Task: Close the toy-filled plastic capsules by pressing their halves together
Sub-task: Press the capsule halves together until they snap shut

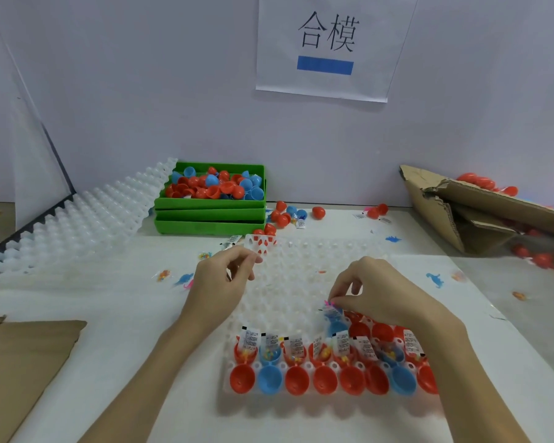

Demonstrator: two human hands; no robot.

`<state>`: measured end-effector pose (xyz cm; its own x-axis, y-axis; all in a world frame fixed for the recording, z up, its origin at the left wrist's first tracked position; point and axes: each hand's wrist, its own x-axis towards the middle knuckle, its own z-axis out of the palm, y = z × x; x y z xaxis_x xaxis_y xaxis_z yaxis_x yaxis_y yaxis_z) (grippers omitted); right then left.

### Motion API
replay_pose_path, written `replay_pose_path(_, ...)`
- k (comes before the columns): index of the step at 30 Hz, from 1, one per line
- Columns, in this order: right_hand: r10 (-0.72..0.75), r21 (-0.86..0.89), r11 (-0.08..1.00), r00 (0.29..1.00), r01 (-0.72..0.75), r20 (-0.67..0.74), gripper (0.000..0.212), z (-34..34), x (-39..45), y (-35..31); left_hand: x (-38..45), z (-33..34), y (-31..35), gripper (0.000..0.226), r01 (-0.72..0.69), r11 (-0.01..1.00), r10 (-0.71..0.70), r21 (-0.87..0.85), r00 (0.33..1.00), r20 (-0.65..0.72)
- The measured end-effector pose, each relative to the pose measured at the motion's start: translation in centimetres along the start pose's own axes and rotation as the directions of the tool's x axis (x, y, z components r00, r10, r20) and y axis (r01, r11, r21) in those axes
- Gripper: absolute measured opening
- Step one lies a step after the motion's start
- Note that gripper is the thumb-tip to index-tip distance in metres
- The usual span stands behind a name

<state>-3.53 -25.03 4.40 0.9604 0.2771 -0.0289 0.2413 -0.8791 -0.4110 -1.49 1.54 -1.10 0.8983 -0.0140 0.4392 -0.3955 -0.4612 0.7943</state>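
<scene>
A small toy packet (pixel 332 310) is being pinched between the thumb and fingertips of the right hand (pixel 378 292) over the white tray (pixel 279 282), just behind its front rows of open red and blue capsules (pixel 325 362). Near the tray's far left corner, the left hand (pixel 219 276) is being held with fingers curled together; whether anything is being gripped cannot be told.

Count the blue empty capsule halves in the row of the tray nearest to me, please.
2. One blue half is second from the left in the nearest row of the white tray; the other is second from the right, beside the right forearm, which may hide more.
</scene>
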Motion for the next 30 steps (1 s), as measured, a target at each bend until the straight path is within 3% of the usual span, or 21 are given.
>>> replay_pose_path(8,0.040,0.020,0.999,0.991,-0.038,-0.127,0.012,0.1,0.2,-0.1,-0.2,-0.2,1.1,0.015,0.015,0.999,-0.014,-0.034,0.999,0.030)
replay_pose_path(12,0.088,0.162,0.986,0.961,-0.046,-0.262,0.018,-0.2,0.4,-0.6,-0.6,-0.2,2.3,0.006,0.036,0.988,-0.011,-0.150,0.987,0.163)
replay_pose_path(15,0.137,0.293,0.955,0.932,-0.035,-0.335,0.014,0.4,0.7,-1.6,-1.2,0.1,3.2,0.035,0.038,0.958,0.051,-0.286,0.953,0.299)
replay_pose_path(18,0.180,0.397,0.917,0.915,-0.024,-0.360,0.012,1.5,0.9,-2.9,-1.7,0.8,3.8,0.066,0.015,0.947,0.093,-0.321,0.943,0.319)
replay_pose_path(20,0.199,0.425,0.905,0.911,-0.029,-0.361,0.013,2.4,1.0,-3.7,-1.8,1.1,3.9,0.070,0.003,0.952,0.088,-0.307,0.955,0.283)
replay_pose_path(24,0.249,0.523,0.851,0.913,-0.047,-0.323,0.012,3.3,1.2,-4.9,-1.7,1.2,3.7,0.054,-0.066,0.960,0.127,-0.271,0.969,0.213)
replay_pose_path(26,0.273,0.637,0.769,0.923,-0.041,-0.270,0.012,3.3,1.1,-5.1,-1.6,1.1,3.5,0.045,-0.087,0.955,0.144,-0.283,0.972,0.185)
replay_pose_path(30,0.232,0.923,0.385,0.970,-0.023,-0.072,0.023,2.4,0.5,-5.5,-1.2,0.8,3.0,0.036,-0.071,0.957,0.112,-0.281,0.985,0.132)
